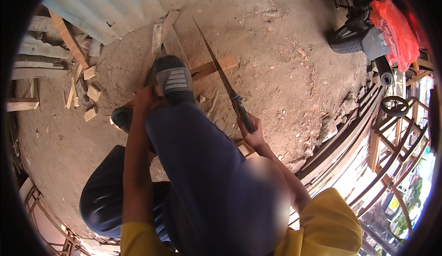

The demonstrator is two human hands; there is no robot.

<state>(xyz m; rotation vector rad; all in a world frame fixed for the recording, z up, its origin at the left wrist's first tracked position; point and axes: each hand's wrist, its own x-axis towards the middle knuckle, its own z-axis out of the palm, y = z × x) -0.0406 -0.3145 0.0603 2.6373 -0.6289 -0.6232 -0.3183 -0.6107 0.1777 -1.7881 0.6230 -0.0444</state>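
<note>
My right hand (252, 131) is closed round the dark handle of a handsaw (217, 63). Its long blade narrows to a tip pointing away and to the left, raised clear of the wood, and a blue tie shows near the handle. My left hand (145, 98) is closed low beside my dark striped shoe (175, 79), on a piece of wood (149, 72); its fingers are partly hidden. The shoe presses on wood on the ground. From under it a pale board (173, 42) reaches away and a reddish-brown batten (215, 68) sticks out to the right.
Wood offcuts (93, 92) lie at the left beside stacked planks (39, 65). A corrugated metal sheet (119, 7) stands at the far side. Far right are a wheel (345, 42) and a red plastic bag (396, 33). Long boards (343, 141) and wooden frames (400, 150) line the right side.
</note>
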